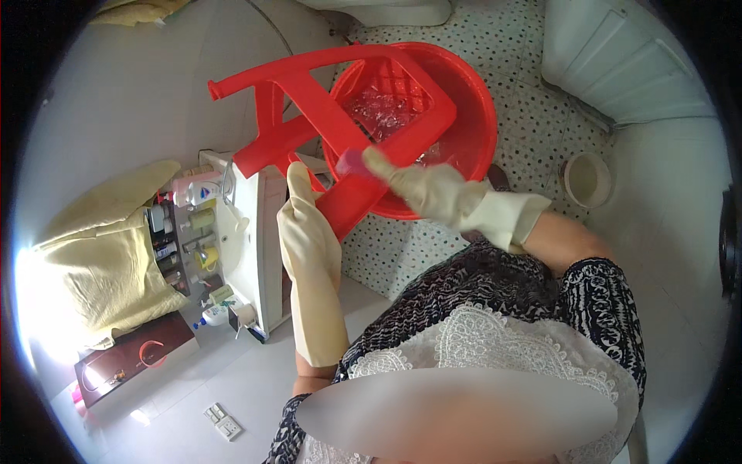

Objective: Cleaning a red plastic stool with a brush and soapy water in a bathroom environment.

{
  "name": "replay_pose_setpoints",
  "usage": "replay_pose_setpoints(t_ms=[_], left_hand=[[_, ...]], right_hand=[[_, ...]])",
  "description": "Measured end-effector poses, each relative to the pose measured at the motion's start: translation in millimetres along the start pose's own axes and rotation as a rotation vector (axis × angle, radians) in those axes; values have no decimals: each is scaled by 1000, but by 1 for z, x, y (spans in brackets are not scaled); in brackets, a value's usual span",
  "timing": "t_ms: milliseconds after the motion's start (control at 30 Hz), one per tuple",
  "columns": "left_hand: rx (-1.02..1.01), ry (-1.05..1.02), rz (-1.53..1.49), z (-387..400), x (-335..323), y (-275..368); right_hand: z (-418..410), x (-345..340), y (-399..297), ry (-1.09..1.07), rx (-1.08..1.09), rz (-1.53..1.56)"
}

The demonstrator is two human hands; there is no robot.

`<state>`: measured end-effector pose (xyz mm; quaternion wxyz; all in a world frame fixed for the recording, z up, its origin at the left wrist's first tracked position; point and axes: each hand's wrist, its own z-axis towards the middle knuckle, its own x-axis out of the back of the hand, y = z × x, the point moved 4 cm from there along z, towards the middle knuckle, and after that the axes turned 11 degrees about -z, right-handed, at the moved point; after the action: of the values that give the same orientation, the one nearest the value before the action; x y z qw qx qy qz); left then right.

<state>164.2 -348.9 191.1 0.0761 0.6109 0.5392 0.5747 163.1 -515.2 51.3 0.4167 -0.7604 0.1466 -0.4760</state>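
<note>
A red plastic chair (324,107) is tilted over a round red plastic basin (488,116), its legs pointing left. Water (382,113) glints inside the basin, and part of the chair dips into it. My left hand (308,226), in a long cream rubber glove, grips the chair's near edge, thumb up; the other fingers are hidden behind it. In a matching glove, my right hand (440,188) presses a pink sponge (355,163) against a flat red bar of the chair. Motion blurs this hand and the sponge.
At left stands a white washbasin (235,246), with several bottles (203,194) on a shelf beside it. A pale bucket (586,180) sits on the speckled tile floor (377,255) at right. Beyond are a white plastic appliance (626,69) and a white toilet base (400,11).
</note>
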Motion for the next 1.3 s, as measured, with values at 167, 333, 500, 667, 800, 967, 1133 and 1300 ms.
replay_pose_setpoints(t_ms=[167, 333, 500, 667, 800, 967, 1133, 1300], left_hand=[[44, -49, -185, 7, 3, 4], [12, -75, -256, 23, 2, -1], [-15, -19, -441, 15, -4, 21], [-15, -235, -381, 8, 8, 21], [-171, -230, -352, 11, 8, 5], [-299, -156, -300, 14, -6, 8], [-214, -63, -333, 28, -7, 4], [-309, -18, -327, 32, -9, 6]], right_hand=[[0, -3, -30, 32, 305, -82], [18, -24, 26, 139, 242, -74], [10, 14, -52, 52, 239, -468], [25, 2, 40, 80, 124, -271], [32, -5, 34, 60, 86, -296], [26, 36, -48, 100, 318, -232], [26, 38, -33, -51, 227, -281], [26, 12, -13, 201, 249, -255]])
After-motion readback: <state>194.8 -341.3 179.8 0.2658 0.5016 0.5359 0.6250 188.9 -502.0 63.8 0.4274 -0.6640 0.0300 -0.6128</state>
